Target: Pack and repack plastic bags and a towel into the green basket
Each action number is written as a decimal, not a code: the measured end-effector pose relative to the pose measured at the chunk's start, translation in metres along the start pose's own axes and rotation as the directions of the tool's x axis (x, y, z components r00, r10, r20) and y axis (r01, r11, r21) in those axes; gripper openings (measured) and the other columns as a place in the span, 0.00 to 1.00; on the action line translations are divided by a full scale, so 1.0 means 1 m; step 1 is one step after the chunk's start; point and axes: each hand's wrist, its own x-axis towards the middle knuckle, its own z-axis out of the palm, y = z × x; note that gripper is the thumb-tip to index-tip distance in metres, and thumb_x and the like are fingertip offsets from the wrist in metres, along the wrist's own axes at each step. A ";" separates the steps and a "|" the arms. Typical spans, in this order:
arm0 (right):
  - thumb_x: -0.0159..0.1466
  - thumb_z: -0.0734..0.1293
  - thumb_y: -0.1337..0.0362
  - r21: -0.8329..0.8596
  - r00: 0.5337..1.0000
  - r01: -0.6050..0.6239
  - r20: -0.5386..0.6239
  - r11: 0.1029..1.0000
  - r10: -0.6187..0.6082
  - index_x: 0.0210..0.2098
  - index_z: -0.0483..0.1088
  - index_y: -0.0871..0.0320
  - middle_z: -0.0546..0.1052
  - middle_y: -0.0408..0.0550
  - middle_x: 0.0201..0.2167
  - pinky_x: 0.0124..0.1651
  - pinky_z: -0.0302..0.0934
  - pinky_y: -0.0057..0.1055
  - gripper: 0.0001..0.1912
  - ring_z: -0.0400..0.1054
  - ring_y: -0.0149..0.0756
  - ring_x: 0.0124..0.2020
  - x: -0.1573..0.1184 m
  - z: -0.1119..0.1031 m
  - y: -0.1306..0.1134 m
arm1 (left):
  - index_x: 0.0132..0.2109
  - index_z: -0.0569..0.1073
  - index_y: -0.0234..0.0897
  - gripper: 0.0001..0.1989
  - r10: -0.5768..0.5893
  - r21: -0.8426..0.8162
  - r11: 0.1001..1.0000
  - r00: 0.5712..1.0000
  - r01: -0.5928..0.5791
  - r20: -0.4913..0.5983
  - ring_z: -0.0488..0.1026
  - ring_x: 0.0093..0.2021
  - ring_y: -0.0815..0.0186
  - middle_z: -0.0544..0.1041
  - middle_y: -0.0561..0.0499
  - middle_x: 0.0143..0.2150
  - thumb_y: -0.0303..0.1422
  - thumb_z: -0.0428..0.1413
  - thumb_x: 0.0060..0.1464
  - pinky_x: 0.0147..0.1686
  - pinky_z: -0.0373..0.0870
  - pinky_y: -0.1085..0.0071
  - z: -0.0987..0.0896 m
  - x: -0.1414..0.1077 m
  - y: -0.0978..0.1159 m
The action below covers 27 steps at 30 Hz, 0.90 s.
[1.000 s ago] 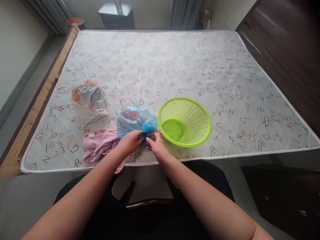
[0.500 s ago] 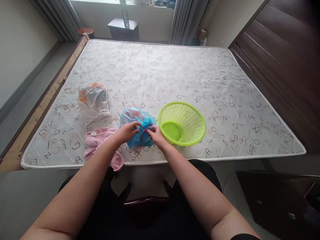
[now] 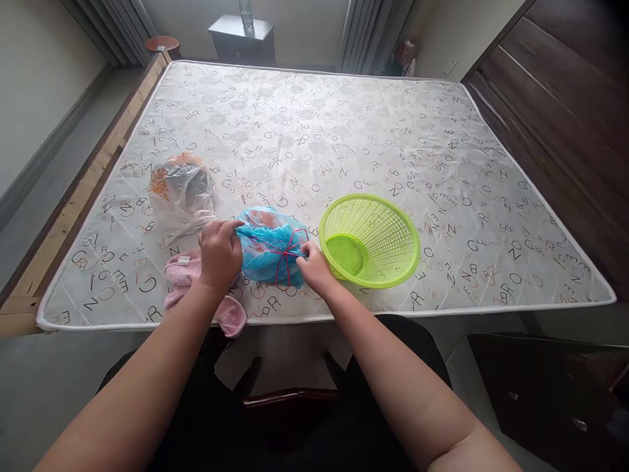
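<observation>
Our left hand (image 3: 220, 254) raised, back up, fingers (image 3: 230, 227) curled forward in pinch. Right hand (image 3: 314, 267) lower, off to right, fingers (image 3: 305, 250) pointing left, pinched together. Bare left forearm (image 3: 147, 373) and right forearm (image 3: 393, 373) angled inward, hands apart.

the person's left forearm (image 3: 122, 387) and right forearm (image 3: 417, 393) are bare, full and rounded, running unadorned from the near corners of the view down to a bare left hand (image 3: 220, 257) and a bare right hand (image 3: 314, 267). a plain black garment (image 3: 196, 419) covers the body at near centre.
</observation>
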 end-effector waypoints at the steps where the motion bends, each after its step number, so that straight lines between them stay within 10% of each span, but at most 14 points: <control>1: 0.54 0.62 0.64 0.003 0.999 0.028 0.018 1.000 -0.028 0.32 0.58 0.54 0.64 0.39 0.30 0.39 0.55 0.30 0.06 0.57 0.33 0.33 -0.001 0.001 -0.001 | 0.44 0.78 0.41 0.12 0.055 -0.038 0.998 0.998 -0.057 -0.044 0.73 0.53 0.52 0.78 0.43 0.45 0.27 0.53 0.57 0.58 0.66 0.51 -0.002 -0.004 0.009; 4: 0.56 0.64 0.59 0.057 0.995 0.075 0.058 0.996 -0.078 0.30 0.56 0.53 0.60 0.37 0.27 0.37 0.53 0.29 0.09 0.54 0.32 0.30 -0.005 0.002 -0.004 | 0.41 0.77 0.42 0.07 0.267 -0.190 0.950 0.959 -0.247 0.090 0.75 0.49 0.57 0.79 0.46 0.44 0.30 0.55 0.57 0.55 0.70 0.56 -0.004 -0.017 0.033; 9: 0.63 0.61 0.53 0.158 0.991 0.104 0.064 0.982 -0.115 0.26 0.61 0.55 0.64 0.40 0.25 0.37 0.57 0.30 0.14 0.57 0.33 0.31 -0.010 -0.007 -0.017 | 0.43 0.78 0.41 0.12 0.453 -0.324 0.886 0.769 -0.332 0.452 0.78 0.39 0.63 0.81 0.48 0.38 0.30 0.49 0.63 0.42 0.75 0.67 0.008 -0.033 0.048; 13: 0.66 0.59 0.47 0.235 0.996 0.035 0.066 0.971 -0.052 0.28 0.67 0.56 0.69 0.43 0.26 0.36 0.61 0.31 0.21 0.63 0.35 0.31 -0.010 -0.009 -0.020 | 0.50 0.78 0.43 0.14 0.357 -0.286 0.926 0.820 -0.246 0.448 0.81 0.40 0.62 0.83 0.49 0.43 0.34 0.51 0.64 0.43 0.77 0.67 0.015 -0.033 0.046; 18: 0.66 0.59 0.43 0.335 0.986 -0.119 0.153 0.935 0.070 0.34 0.71 0.57 0.70 0.44 0.23 0.32 0.63 0.32 0.23 0.68 0.36 0.25 -0.009 -0.004 -0.011 | 0.66 0.66 0.41 0.23 0.315 -0.301 0.932 0.866 -0.204 0.389 0.71 0.64 0.57 0.73 0.43 0.64 0.32 0.50 0.66 0.64 0.69 0.58 0.021 -0.034 0.045; 27: 0.61 0.62 0.62 -0.097 0.979 0.101 0.186 0.990 -0.082 0.25 0.66 0.55 0.71 0.43 0.29 0.41 0.59 0.32 0.09 0.64 0.36 0.34 -0.014 -0.004 -0.014 | 0.56 0.64 0.39 0.16 0.138 -0.235 0.967 0.976 -0.096 0.166 0.64 0.67 0.49 0.70 0.37 0.60 0.30 0.54 0.62 0.64 0.63 0.46 0.031 -0.039 0.042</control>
